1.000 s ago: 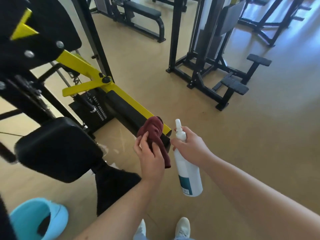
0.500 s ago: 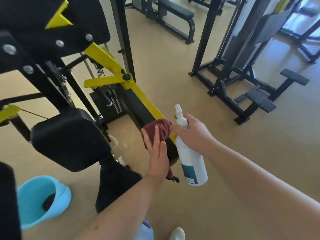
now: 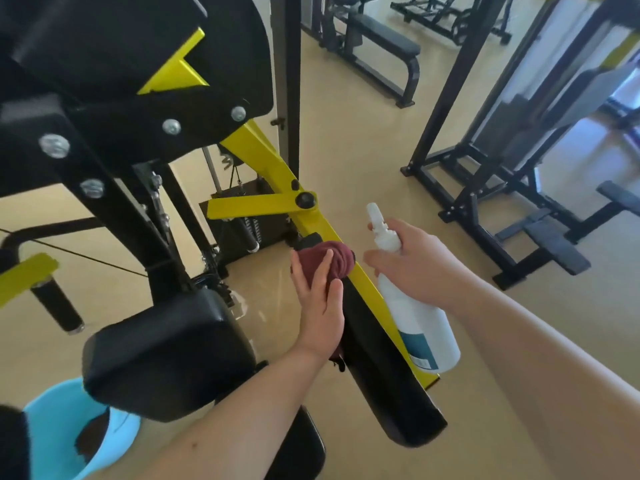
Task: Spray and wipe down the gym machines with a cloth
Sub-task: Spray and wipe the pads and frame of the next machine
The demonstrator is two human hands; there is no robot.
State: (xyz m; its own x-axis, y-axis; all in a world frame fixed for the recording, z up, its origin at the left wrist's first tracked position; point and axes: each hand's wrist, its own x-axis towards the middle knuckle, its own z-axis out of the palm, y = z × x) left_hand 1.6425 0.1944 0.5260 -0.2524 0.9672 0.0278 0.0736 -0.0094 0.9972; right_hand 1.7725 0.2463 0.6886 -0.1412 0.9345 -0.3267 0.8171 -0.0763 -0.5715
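The left hand point(image 3: 320, 306) lay flat on the cloth point(image 3: 325, 261); its fingers point(image 3: 301, 275) were straight and slightly spread, pressing the cloth against the upper end of the black arm pad point(image 3: 381, 375). The cloth was maroon, soft and bunched into a rounded wad; it sat where the pad met the yellow bar point(image 3: 367, 282). The right hand point(image 3: 419, 265) gripped the spray bottle point(image 3: 415, 327); its fingers point(image 3: 388, 259) were curled round the neck just below the white nozzle. The bottle was white, smooth, cylindrical plastic with a teal label; it hung tilted just beside the yellow bar, nozzle uppermost. The bar was flat-sided painted steel, running diagonally; the arm pad along it was long, black and smooth. A seat pad point(image 3: 166, 358) of glossy black upholstery with rounded corners stood to the left; a light blue bucket point(image 3: 45, 420) sat on the beige floor point(image 3: 346, 133) below it.
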